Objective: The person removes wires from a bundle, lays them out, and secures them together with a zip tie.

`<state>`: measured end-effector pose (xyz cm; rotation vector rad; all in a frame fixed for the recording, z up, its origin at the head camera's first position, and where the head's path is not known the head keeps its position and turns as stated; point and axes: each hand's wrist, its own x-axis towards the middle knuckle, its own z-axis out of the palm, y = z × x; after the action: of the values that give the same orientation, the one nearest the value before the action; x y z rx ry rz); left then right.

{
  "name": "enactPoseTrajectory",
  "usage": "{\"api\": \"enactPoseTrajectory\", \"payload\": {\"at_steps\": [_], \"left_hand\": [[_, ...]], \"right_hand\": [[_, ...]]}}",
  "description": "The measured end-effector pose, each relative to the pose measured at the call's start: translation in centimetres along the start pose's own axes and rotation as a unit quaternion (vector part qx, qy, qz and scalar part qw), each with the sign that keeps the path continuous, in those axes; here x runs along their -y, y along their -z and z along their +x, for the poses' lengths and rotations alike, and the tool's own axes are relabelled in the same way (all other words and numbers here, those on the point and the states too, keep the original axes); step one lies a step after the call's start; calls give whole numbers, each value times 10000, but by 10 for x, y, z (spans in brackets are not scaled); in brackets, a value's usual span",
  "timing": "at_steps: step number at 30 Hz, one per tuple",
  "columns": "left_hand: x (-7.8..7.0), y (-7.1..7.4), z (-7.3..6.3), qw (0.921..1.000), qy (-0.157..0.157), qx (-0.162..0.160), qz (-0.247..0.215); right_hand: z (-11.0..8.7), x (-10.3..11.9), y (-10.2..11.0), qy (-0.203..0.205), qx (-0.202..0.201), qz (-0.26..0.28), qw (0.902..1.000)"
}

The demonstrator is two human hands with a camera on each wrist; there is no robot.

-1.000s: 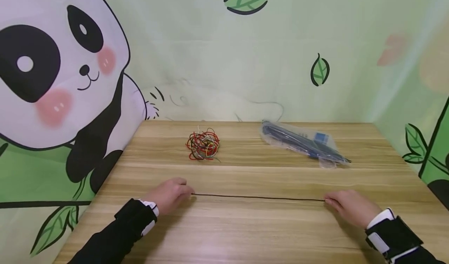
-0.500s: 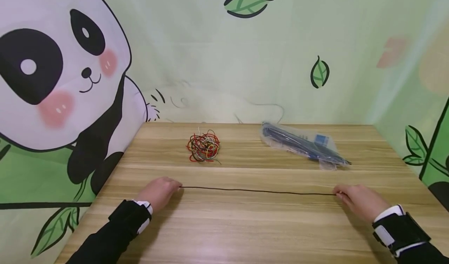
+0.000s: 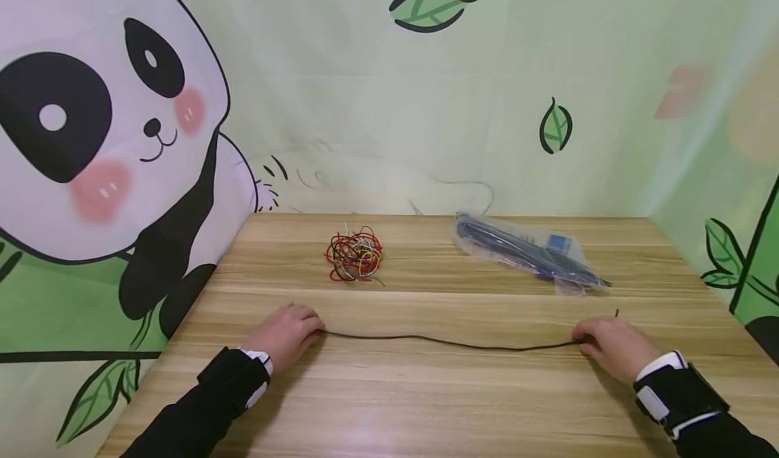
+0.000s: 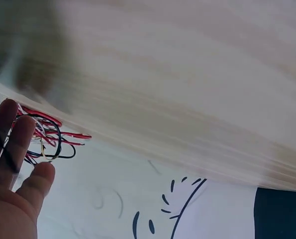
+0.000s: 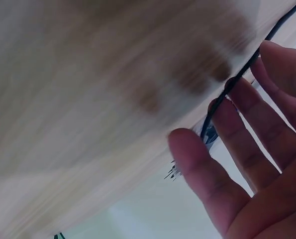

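Observation:
A thin black wire (image 3: 420,337) lies slightly slack above the table, running from one hand to the other. My left hand (image 3: 286,336) holds it at one side with the fingertips; in the left wrist view the wire crosses several fingers (image 4: 21,142), and the thumb is out of view. My right hand (image 3: 615,346) grips the other side, and a short end of the wire pokes out behind the knuckles. In the right wrist view the wire (image 5: 245,67) passes under one fingertip and along the tips of other fingers (image 5: 245,134).
A tangled bundle of red, black, white and yellow wires (image 3: 355,255) sits at the back left of the wooden table (image 3: 414,404). A clear plastic bag (image 3: 523,248) of long dark strands lies at the back right. Behind hangs a printed backdrop (image 3: 341,93) with a panda.
The wire was pulled straight and now sags in a gentle wave. After spreading apart, both hands have come slightly closer. The wire's end now sticks out behind my right hand.

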<state>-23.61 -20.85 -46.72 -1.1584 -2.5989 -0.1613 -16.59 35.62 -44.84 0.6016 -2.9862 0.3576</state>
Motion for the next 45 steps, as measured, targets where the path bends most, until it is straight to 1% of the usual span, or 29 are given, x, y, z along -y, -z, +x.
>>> {"api": "enactPoseTrajectory", "payload": {"at_steps": [3,6,10,13,15,19,21,22,24,26,28,30,33,36,38,40,42,43,45], "left_hand": [[-2,2,1,9996,195,190,121],[-2,2,3,9991,299,267,127],[-2,2,4,9991,241,336,137],[-6,1,8,9989,158,380,229],[-13,-1,14,9986,42,454,260],[-35,-7,35,9968,-395,689,121],[-45,-10,42,9955,-494,799,76],[-48,-10,43,9954,-495,821,55],[-53,-8,41,9954,-386,876,78],[-55,-6,34,9954,-275,911,106],[-56,-3,27,9957,-254,888,81],[-57,0,21,9961,-297,827,62],[-59,5,13,9966,-399,708,-113],[-59,8,11,9962,-483,619,-374],[-58,10,17,9958,-492,569,-518],[-55,12,29,9960,-406,544,-581],[-50,16,46,9970,-175,559,-514],[-46,16,56,9976,-49,550,-408],[-38,18,75,9975,310,609,-193]], "right_hand": [[1,3,-2,47,-100,-48,9999],[1,5,-3,55,-150,-59,9999],[3,7,-4,166,-164,-61,9997],[3,12,-5,357,-140,-38,9993],[4,15,-5,472,-139,-21,9988],[6,23,-7,632,-277,-23,9976],[8,27,-10,730,-292,-14,9969],[10,29,-11,779,-286,-1,9966],[13,32,-13,870,-217,37,9960],[15,35,-15,919,-138,82,9956],[14,36,-14,903,-115,119,9958],[14,35,-13,891,-99,134,9959],[16,38,-11,873,-19,163,9960],[25,47,-6,869,116,201,9959],[36,58,1,897,182,194,9956],[53,72,7,1008,205,228,9944],[76,90,10,1129,251,217,9930],[89,101,11,1175,297,181,9925],[117,123,7,1258,338,122,9914]]}}
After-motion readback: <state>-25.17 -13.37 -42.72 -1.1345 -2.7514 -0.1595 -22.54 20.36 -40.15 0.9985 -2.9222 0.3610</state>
